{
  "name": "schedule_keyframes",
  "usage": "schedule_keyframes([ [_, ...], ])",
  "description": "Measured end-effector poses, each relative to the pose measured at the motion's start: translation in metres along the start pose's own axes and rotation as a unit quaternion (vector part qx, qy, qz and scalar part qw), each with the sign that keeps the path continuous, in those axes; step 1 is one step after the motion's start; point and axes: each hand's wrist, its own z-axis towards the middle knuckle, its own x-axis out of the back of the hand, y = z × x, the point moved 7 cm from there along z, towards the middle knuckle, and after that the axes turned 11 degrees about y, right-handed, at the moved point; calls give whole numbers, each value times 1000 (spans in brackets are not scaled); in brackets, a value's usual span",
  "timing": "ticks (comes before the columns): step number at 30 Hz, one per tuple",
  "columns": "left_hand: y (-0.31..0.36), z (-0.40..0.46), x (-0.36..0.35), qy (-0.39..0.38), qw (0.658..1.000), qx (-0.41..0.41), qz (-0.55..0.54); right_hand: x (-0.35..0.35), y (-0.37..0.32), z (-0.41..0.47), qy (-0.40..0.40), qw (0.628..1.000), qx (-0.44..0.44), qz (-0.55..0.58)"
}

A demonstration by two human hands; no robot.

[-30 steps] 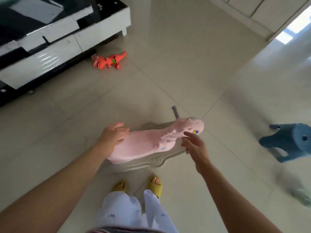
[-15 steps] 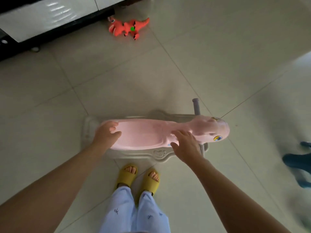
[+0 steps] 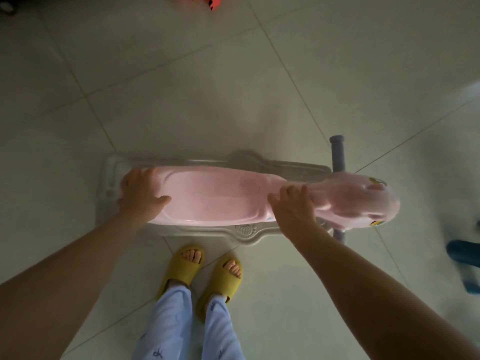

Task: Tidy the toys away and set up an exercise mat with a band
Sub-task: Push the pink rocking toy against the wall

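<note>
Since the earlier frame the view has tipped further down, so the pink rocking toy (image 3: pixel 215 198) now lies straight across the middle and the orange dinosaur toy (image 3: pixel 207 0) has slid almost off the top edge. The left hand (image 3: pixel 141 194) grips the rear end of the seat, thumb lying on top and fingers curled over the far edge. The right hand (image 3: pixel 293 206) holds the neck just behind the head, fingers curled over it. The toy's grey base (image 3: pixel 205 232) stands on the tiled floor (image 3: pixel 181 87), just ahead of two yellow slippers (image 3: pixel 202 274). A blue stool (image 3: pixel 465 255) shows at the right edge.
</note>
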Motion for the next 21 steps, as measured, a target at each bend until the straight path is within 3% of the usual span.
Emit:
schedule_keyframes([
  [6, -30, 3, -12, -20, 991, 122, -53, -14, 3, 6, 15, 999, 3, -41],
  [16, -15, -6, 3, 9, 994, 103, -37, -12, 12, -15, 50, 998, -9, 22],
  [21, 12, -14, 46, 20, 997, 69, -22, 12, 29, -50, 49, 997, -27, 53],
])
